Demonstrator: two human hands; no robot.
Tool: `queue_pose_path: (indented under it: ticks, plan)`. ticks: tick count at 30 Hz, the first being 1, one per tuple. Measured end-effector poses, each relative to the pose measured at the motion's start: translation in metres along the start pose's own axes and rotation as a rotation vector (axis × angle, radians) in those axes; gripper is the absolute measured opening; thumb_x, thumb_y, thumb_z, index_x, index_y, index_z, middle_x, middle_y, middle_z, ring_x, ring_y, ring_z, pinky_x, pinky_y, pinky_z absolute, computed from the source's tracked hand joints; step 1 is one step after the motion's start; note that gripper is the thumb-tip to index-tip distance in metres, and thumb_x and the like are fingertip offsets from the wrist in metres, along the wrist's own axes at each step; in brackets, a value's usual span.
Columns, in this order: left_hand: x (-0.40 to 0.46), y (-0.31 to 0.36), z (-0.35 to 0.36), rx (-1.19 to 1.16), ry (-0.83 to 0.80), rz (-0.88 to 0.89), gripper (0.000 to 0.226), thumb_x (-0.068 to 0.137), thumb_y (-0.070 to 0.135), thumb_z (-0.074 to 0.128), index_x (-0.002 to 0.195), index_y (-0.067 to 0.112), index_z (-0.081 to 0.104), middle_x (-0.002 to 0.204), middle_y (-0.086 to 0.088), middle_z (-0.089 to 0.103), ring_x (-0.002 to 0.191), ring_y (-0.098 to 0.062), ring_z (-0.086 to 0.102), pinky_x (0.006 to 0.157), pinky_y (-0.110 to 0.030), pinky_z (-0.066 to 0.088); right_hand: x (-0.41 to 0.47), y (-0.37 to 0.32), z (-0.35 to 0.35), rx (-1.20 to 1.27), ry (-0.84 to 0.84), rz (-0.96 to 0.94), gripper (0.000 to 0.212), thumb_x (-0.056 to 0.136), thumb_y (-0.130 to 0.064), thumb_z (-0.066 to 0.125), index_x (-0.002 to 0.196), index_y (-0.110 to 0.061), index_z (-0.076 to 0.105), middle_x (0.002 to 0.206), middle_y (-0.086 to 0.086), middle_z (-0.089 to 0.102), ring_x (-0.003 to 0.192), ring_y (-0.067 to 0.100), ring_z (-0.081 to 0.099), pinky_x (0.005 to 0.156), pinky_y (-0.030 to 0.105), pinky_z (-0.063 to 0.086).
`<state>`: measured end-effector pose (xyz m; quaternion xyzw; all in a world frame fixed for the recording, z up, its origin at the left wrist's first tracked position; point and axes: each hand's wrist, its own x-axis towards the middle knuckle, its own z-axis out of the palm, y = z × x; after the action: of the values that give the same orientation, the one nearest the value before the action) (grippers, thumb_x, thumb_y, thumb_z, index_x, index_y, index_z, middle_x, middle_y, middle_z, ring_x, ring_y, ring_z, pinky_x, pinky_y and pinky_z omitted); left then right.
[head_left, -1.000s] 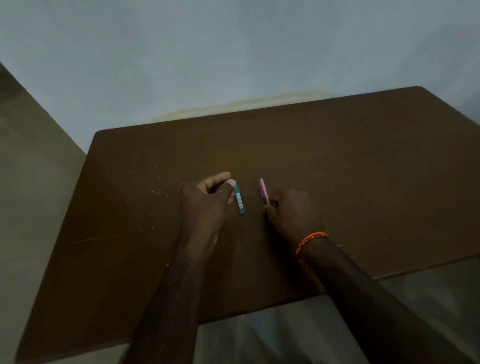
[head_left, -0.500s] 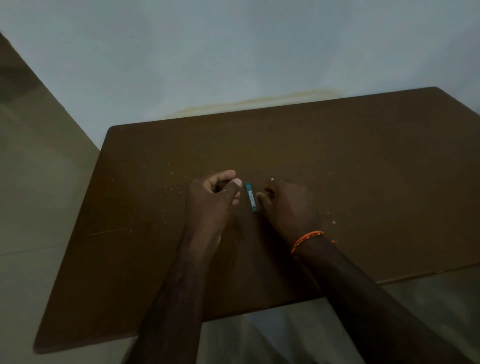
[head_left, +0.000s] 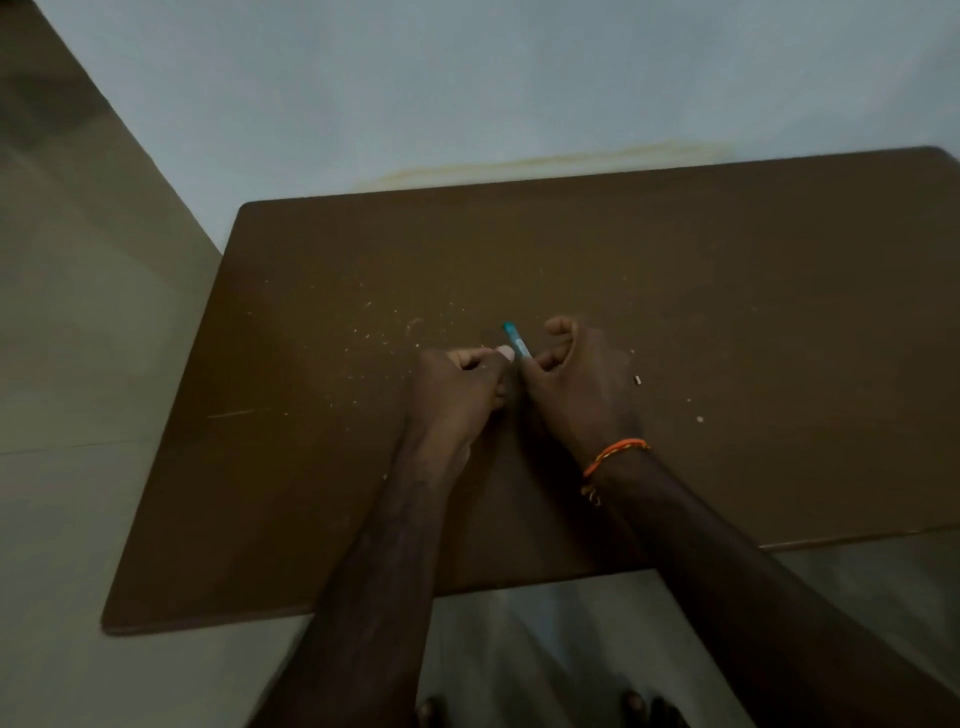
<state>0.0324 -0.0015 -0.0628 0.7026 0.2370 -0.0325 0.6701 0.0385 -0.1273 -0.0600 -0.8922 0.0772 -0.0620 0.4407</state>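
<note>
The left hand (head_left: 457, 395) rests on the brown table (head_left: 779, 286) with its fingers curled under and its thumb tip pressed against the left side of a teal crayon (head_left: 516, 340). The crayon's near end is pinched between that thumb and the curled fingers of the right hand (head_left: 576, 389), which closes in from the right; its far end sticks out free, tilted toward the far left. Whether the right fist hides anything more cannot be told (the light is dim). An orange thread bracelet (head_left: 615, 457) circles the right wrist.

The hands meet near the table's middle, well apart from every edge, with bare board to the left, far side and right.

Counted: two hands, one crayon, one bracelet, one small pale stub (head_left: 638, 380) just right of the right hand, many scattered crumbs.
</note>
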Motion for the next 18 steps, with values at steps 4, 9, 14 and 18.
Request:
queue_pose_path:
  ticks: [4,9,14,18]
  plan:
    - [-0.002,0.005,0.003,-0.162,-0.029,-0.101,0.014,0.085,0.028,0.081,0.089,0.015,0.079,0.076,-0.002,0.082,0.074,-0.017,0.080,0.065,-0.034,0.065,-0.008,-0.010,-0.007,0.106,-0.052,-0.040,0.033,0.076,-0.049,0.074,0.101,-0.040,0.054,0.069,-0.016,0.070,0.064,-0.009,0.065,0.047,0.006,0.042]
    - [-0.005,0.012,0.002,-0.145,-0.109,-0.006,0.016,0.086,0.024,0.080,0.101,0.019,0.080,0.092,-0.006,0.083,0.089,-0.024,0.079,0.082,-0.047,0.065,-0.003,-0.014,-0.024,0.164,-0.105,-0.055,0.025,0.081,-0.033,0.072,0.105,-0.032,0.065,0.072,-0.012,0.069,0.062,-0.003,0.063,0.056,0.009,0.045]
    - [-0.012,0.017,0.000,0.003,-0.318,0.152,0.012,0.091,0.025,0.074,0.100,0.020,0.081,0.090,-0.002,0.083,0.086,-0.019,0.080,0.073,-0.035,0.065,0.005,-0.016,-0.046,0.521,-0.143,0.010,0.014,0.092,-0.020,0.068,0.098,-0.010,0.075,0.053,-0.016,0.062,0.049,-0.006,0.055,0.047,0.011,0.042]
    - [-0.012,0.019,-0.004,0.059,-0.340,0.196,0.013,0.092,0.021,0.075,0.102,0.016,0.080,0.091,-0.003,0.083,0.088,-0.024,0.079,0.075,-0.037,0.064,0.007,-0.017,-0.050,0.493,-0.188,-0.042,0.016,0.094,-0.020,0.067,0.092,-0.005,0.073,0.049,-0.012,0.058,0.047,-0.001,0.050,0.048,0.015,0.042]
